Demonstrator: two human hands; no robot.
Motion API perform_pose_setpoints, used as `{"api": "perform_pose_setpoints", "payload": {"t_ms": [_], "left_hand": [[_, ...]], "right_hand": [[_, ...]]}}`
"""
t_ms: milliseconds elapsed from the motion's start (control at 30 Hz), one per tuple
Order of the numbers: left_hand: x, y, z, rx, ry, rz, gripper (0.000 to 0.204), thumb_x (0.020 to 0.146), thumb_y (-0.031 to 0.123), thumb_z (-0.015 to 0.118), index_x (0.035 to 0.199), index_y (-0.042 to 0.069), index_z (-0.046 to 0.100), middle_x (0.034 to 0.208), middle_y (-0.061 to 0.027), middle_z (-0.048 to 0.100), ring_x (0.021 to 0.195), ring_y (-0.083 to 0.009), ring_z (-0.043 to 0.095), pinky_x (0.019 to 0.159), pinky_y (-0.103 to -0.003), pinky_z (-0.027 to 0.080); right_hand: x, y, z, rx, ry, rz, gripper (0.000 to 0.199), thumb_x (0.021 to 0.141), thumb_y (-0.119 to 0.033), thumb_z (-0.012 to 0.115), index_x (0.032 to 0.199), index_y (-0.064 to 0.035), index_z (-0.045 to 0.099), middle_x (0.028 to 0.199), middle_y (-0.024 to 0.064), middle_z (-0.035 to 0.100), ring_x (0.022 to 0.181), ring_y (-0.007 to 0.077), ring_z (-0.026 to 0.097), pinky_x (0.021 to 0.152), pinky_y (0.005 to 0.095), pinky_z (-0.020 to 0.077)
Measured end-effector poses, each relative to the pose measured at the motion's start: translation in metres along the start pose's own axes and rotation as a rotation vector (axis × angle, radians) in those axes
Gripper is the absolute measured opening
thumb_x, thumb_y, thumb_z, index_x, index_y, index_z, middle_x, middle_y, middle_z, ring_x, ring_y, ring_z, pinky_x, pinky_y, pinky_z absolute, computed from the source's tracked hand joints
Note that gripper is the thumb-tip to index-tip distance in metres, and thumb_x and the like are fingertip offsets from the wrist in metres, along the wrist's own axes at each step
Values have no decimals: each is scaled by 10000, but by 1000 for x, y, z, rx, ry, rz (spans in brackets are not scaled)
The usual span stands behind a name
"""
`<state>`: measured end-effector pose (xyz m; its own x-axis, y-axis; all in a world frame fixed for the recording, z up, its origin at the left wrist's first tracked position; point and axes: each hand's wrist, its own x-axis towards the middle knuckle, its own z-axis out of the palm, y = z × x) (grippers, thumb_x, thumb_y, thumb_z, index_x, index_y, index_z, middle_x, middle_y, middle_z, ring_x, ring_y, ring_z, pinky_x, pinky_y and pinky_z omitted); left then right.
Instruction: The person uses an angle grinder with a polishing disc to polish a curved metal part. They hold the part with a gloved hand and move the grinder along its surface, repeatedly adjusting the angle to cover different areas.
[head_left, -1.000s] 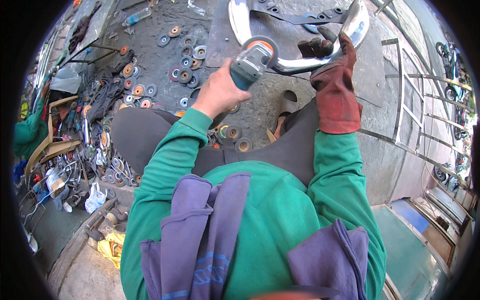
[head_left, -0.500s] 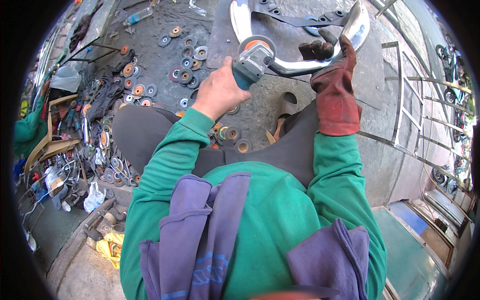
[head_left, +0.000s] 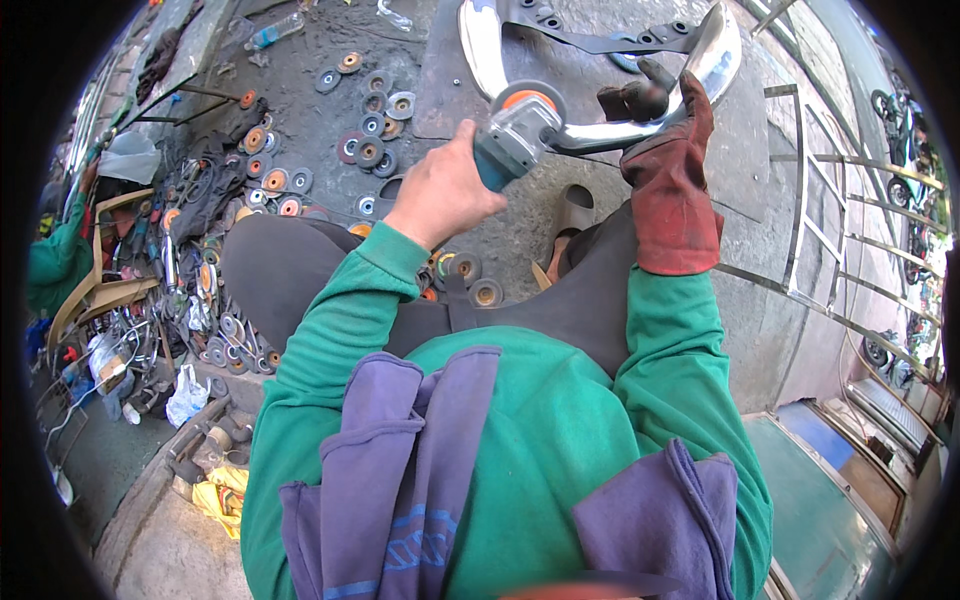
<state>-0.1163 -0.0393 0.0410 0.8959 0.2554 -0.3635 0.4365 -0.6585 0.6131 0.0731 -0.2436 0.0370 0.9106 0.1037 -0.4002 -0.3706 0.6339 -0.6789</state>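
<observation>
Head view: left hand [head_left: 443, 190], bare, is wrapped around the body of an angle grinder [head_left: 515, 135], whose orange-centred disc sits against a curved chrome bar [head_left: 600, 132]. Right hand [head_left: 668, 165], in a red work glove, clasps that bar just beside the grinder and steadies it over a dark metal plate [head_left: 740, 120] on the ground. Used grinding discs [head_left: 365, 125] lie scattered to the left, well apart from both hands.

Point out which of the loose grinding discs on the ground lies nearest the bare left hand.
The orange-centred disc just below-left of the left hand holding the grinder; the other discs lie farther up-left or by the knee.
</observation>
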Motion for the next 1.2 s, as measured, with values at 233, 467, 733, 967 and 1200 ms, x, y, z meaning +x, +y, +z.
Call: {"api": "perform_pose_setpoints", "payload": {"t_ms": [233, 467, 733, 967, 1200], "left_hand": [[2, -8, -3, -5, 106, -19, 887, 698, 239, 854, 1440, -47, 460, 1079, -341, 741, 1078, -490, 731, 956, -513, 594], [-2, -15, 10, -40, -30, 22, 914, 677, 259, 864, 1464, -19, 490, 1118, -305, 742, 1084, -484, 726, 976, -497, 577], [17, -38, -2, -127, 148, -60, 874, 707, 267, 892, 1428, -16, 487, 1170, -309, 737, 1136, -468, 717, 1002, -488, 578], [-1, -28, 27, -120, 30, 46, 907, 690, 268, 883, 1456, 8, 473, 1144, -310, 739, 1100, -491, 716, 974, -516, 582], [52, -71, 7, -226, 247, -12, 831, 668, 243, 905, 1375, -20, 556, 1168, -253, 748, 1114, -382, 741, 1004, -430, 580]], "right_hand": [[4, 0, -3, -44, -42, -30, 527, 947, -394, 704, 1161, 88, 708, 792, 68, 528, 667, 273, 611, 803, 540, 637], [3, 1, -3, -18, -10, -7, 525, 945, -399, 705, 1155, 83, 709, 820, 73, 533, 672, 261, 608, 784, 531, 647], [1, 1, -1, 41, -71, 13, 518, 940, -385, 701, 1157, 86, 708, 843, 85, 538, 632, 278, 614, 811, 590, 647], [6, -1, -6, -5, -100, -10, 519, 943, -395, 702, 1145, 83, 713, 811, 76, 549, 644, 283, 631, 848, 597, 644], [11, -2, -8, 14, -36, 45, 506, 959, -390, 686, 1148, 78, 720, 793, 71, 590, 642, 280, 632, 781, 499, 625]]}}
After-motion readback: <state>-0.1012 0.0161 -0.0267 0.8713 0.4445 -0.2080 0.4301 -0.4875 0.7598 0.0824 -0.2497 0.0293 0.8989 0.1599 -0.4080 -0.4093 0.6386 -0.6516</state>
